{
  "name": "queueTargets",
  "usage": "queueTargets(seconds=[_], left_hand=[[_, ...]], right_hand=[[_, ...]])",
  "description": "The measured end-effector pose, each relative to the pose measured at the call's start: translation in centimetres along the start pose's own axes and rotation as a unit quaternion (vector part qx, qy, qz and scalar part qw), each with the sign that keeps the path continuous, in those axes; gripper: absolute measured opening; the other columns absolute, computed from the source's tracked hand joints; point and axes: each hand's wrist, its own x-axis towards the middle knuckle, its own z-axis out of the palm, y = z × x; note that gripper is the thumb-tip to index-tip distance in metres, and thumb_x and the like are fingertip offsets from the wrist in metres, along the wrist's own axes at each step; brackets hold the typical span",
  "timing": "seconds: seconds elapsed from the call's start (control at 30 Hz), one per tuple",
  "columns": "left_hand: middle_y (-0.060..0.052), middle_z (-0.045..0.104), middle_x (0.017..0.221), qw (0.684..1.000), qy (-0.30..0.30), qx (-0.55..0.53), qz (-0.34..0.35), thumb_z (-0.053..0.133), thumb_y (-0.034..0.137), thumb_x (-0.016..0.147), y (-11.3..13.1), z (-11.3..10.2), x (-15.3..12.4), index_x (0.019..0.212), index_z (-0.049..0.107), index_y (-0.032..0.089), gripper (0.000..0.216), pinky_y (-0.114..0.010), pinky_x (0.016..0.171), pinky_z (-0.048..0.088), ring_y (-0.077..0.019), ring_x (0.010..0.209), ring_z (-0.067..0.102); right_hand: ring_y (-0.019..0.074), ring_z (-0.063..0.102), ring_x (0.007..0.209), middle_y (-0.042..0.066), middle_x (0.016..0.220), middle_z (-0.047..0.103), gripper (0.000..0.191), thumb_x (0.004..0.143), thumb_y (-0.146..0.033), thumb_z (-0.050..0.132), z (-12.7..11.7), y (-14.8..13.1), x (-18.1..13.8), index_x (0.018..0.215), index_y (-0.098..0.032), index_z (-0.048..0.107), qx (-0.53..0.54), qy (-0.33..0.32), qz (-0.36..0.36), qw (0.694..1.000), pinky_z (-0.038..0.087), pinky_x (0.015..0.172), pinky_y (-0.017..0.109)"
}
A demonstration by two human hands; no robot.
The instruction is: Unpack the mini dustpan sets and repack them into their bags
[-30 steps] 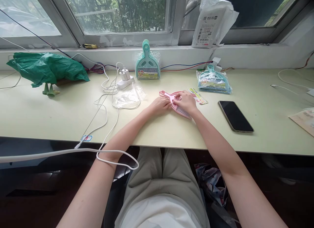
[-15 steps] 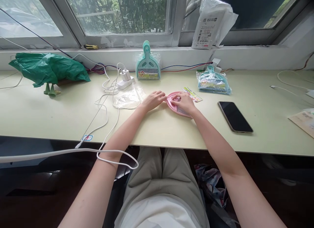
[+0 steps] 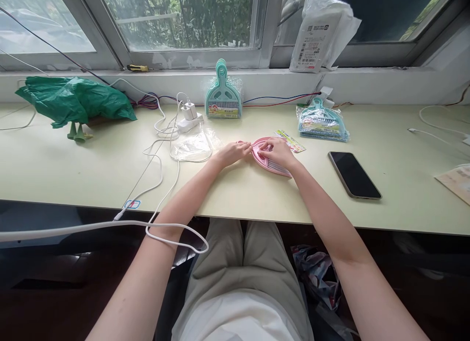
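Note:
A small pink dustpan with a brush [image 3: 270, 164] lies flat on the pale desk [image 3: 257, 199] in front of me. My right hand [image 3: 279, 151] rests on top of it, fingers curled and pressing on its upper part. My left hand [image 3: 233, 152] grips its handle end at the left edge, fingers closed round it. A small printed paper label [image 3: 290, 140] lies just behind my right hand. An empty clear plastic bag [image 3: 193, 146] sits to the left of my left hand.
A teal dustpan set [image 3: 223, 94] stands against the wall; a bagged stack of teal sets [image 3: 321, 125] lies at the right. A black phone [image 3: 354, 174], white charger and cables [image 3: 185, 117], a green plastic bag [image 3: 73, 100] and a white parcel [image 3: 317, 35] on the sill surround the work area.
The pink set has turned and shifted slightly away from me. My left hand moved from the pan's side to its handle end; my right hand stayed on top.

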Motion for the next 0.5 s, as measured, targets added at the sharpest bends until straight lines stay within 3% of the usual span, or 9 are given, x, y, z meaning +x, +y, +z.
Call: queueTargets(seconds=[0.5], left_hand=[[-0.016,0.067,0.119,1.0,-0.02,0.005,0.009,0.027,-0.003,0.094,0.41,-0.36,0.34,0.119,0.06,0.006,0.043,-0.028,0.07,0.045,-0.019,0.108,0.066]], right_hand=[[0.0198,0.062,0.085,0.004,0.095,0.072,0.023,0.072,-0.041,0.072,-0.6,-0.45,-0.09,0.079,-0.019,0.074,-0.009,-0.028,0.045,0.999,0.044,0.074,0.032]])
